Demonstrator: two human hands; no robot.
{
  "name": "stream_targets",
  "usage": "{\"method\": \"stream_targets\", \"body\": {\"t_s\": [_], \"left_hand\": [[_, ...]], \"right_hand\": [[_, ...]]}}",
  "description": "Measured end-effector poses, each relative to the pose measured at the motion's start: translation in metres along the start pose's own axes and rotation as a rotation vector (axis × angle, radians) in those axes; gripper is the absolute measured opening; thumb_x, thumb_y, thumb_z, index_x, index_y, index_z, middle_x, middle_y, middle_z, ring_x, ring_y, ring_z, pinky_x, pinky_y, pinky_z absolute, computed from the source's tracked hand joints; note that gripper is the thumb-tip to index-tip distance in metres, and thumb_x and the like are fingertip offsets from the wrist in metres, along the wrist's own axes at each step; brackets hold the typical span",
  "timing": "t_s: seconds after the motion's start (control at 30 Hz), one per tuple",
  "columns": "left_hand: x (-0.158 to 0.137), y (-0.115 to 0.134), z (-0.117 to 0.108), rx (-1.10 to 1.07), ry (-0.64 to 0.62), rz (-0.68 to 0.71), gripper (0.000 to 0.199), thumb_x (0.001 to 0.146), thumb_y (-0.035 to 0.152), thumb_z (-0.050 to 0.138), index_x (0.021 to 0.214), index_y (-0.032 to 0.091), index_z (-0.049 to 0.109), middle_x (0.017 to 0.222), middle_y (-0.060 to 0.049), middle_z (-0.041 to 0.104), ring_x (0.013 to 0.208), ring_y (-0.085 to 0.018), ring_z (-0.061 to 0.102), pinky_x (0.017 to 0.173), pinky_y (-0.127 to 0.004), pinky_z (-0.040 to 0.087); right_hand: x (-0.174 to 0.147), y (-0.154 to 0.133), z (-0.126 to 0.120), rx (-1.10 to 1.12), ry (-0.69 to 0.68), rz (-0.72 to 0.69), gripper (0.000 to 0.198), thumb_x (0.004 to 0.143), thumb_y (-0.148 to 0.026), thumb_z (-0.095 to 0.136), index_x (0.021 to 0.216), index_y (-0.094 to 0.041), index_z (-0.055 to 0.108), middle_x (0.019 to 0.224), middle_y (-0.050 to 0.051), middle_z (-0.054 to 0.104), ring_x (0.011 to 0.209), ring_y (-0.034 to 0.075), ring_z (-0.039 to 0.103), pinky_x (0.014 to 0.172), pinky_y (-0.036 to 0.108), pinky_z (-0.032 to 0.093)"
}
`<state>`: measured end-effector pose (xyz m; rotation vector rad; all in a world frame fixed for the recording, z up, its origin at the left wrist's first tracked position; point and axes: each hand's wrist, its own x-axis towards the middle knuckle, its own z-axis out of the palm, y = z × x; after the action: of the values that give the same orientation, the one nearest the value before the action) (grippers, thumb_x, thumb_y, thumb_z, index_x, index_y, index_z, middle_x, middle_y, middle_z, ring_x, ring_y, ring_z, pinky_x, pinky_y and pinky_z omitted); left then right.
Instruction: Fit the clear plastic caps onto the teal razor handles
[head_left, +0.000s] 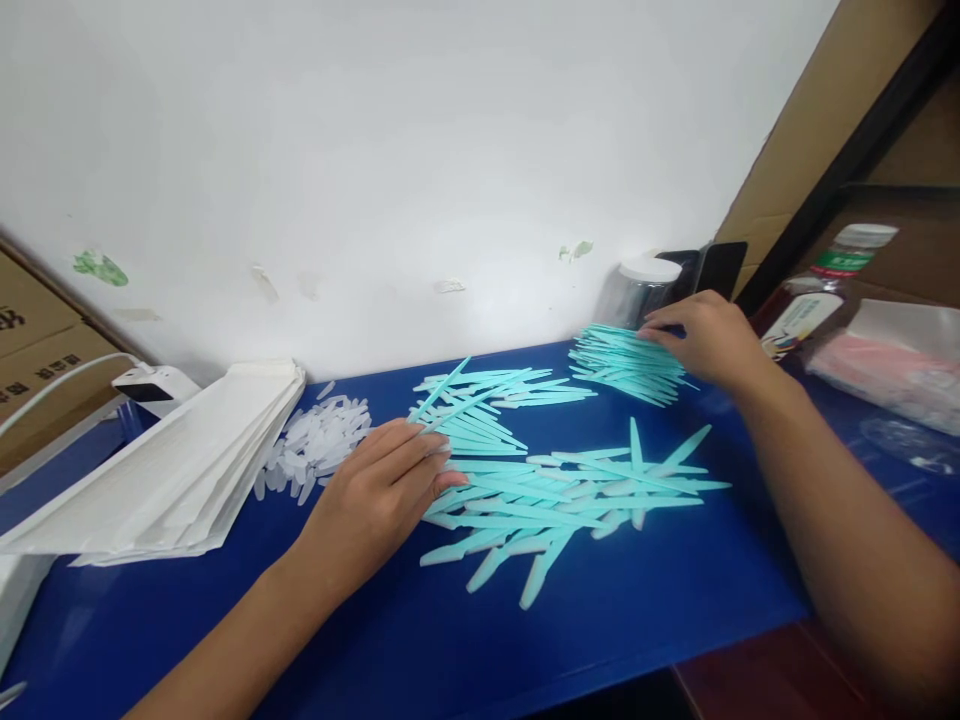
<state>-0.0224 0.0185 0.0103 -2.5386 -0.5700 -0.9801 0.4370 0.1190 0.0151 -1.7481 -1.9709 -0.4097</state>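
My left hand [390, 485] is closed around turquoise eyebrow razors [444, 392], whose thin handles point up and away from the fingers. Below and right of it, a loose spread of the same razors [517, 515] lies at mixed angles. A second group of razors [480, 425] lies just behind that hand. At the back right my right hand [705, 335] reaches to a neat stack of turquoise razors [626, 365]. Its thumb and fingertips are pinched at the stack's top edge; what is between them is hidden.
Small translucent caps [322, 440] are heaped left of my left hand, beside white paper bags [172, 470]. A lidded jar [645, 285] stands against the wall behind the stack. To the right are a bottle [817, 290] and a pink package [892, 350]. The blue tabletop [375, 640] ends in front.
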Motion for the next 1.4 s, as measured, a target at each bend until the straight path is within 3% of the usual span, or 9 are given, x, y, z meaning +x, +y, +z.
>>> {"method": "stream_targets", "body": {"t_s": [0.13,0.27,0.4,0.5,0.63,0.8,0.97,1.17,1.4], "left_hand": [[-0.003,0.001,0.003,-0.005,0.011,-0.008,0.015,0.099,0.018,0.075,0.113,0.013,0.071,0.103,-0.01,0.079,0.098,-0.024,0.076,0.096,-0.046,0.065],[-0.003,0.006,0.006,-0.06,0.012,-0.008,0.013,0.099,0.018,0.075,0.111,0.014,0.072,0.102,-0.009,0.08,0.097,-0.022,0.076,0.098,-0.044,0.065],[0.003,0.015,0.008,-0.12,-0.028,0.026,0.009,0.1,0.021,0.074,0.106,0.014,0.072,0.1,-0.009,0.08,0.097,-0.022,0.077,0.099,-0.045,0.065],[0.005,0.019,0.009,-0.132,-0.046,0.05,0.012,0.099,0.023,0.075,0.105,0.014,0.071,0.101,-0.009,0.08,0.096,-0.022,0.078,0.1,-0.045,0.066],[0.003,0.021,0.009,-0.153,-0.044,0.052,0.014,0.099,0.026,0.076,0.107,0.015,0.071,0.105,-0.008,0.081,0.101,-0.022,0.078,0.104,-0.046,0.065],[0.004,0.022,0.009,-0.164,-0.074,0.066,0.013,0.099,0.023,0.075,0.105,0.013,0.07,0.105,-0.009,0.081,0.099,-0.022,0.078,0.104,-0.046,0.065],[0.006,0.021,0.008,-0.082,-0.097,0.107,0.012,0.097,0.02,0.077,0.103,0.012,0.07,0.098,-0.01,0.079,0.091,-0.022,0.077,0.096,-0.044,0.067],[0.003,0.009,0.001,0.033,-0.078,0.085,0.012,0.097,0.018,0.077,0.107,0.016,0.069,0.103,-0.008,0.079,0.1,-0.023,0.077,0.104,-0.046,0.064],[0.002,0.014,0.006,-0.013,-0.18,0.081,0.007,0.1,0.018,0.074,0.1,0.013,0.07,0.103,-0.01,0.077,0.105,-0.026,0.074,0.1,-0.05,0.063]], "right_hand": [[0.002,-0.023,-0.004,0.083,0.086,-0.072,0.022,0.1,-0.026,0.069,0.098,-0.01,0.084,0.1,0.02,0.082,0.102,0.031,0.065,0.09,0.042,0.047],[-0.009,-0.083,-0.005,0.228,0.17,-0.189,0.026,0.105,-0.035,0.062,0.115,-0.017,0.079,0.109,0.014,0.08,0.106,0.029,0.068,0.095,0.043,0.052],[-0.032,-0.149,-0.013,0.572,0.027,-0.555,0.018,0.102,-0.034,0.069,0.116,-0.024,0.076,0.133,0.012,0.073,0.127,0.031,0.063,0.107,0.051,0.052],[-0.046,-0.174,-0.018,0.603,-0.094,-0.679,0.016,0.101,-0.033,0.071,0.112,-0.025,0.081,0.148,0.011,0.067,0.143,0.033,0.052,0.112,0.054,0.052],[-0.054,-0.181,-0.016,0.505,-0.141,-0.766,0.019,0.101,-0.028,0.071,0.118,-0.027,0.081,0.154,0.007,0.064,0.15,0.035,0.047,0.115,0.059,0.048],[-0.055,-0.184,-0.009,0.418,-0.085,-0.846,0.017,0.106,-0.021,0.065,0.104,-0.024,0.081,0.123,0.003,0.08,0.132,0.028,0.061,0.112,0.053,0.045],[-0.047,-0.169,-0.012,0.349,-0.093,-0.811,0.016,0.104,-0.018,0.066,0.098,-0.023,0.081,0.112,0.004,0.082,0.118,0.027,0.065,0.095,0.045,0.051],[-0.03,-0.142,-0.024,0.366,-0.063,-0.724,0.023,0.106,-0.024,0.062,0.096,-0.026,0.082,0.109,0.005,0.083,0.109,0.028,0.065,0.086,0.046,0.054],[-0.043,-0.162,-0.017,0.32,-0.058,-0.683,0.027,0.109,-0.029,0.059,0.093,-0.023,0.08,0.103,0.008,0.079,0.105,0.026,0.065,0.079,0.04,0.051]]}}
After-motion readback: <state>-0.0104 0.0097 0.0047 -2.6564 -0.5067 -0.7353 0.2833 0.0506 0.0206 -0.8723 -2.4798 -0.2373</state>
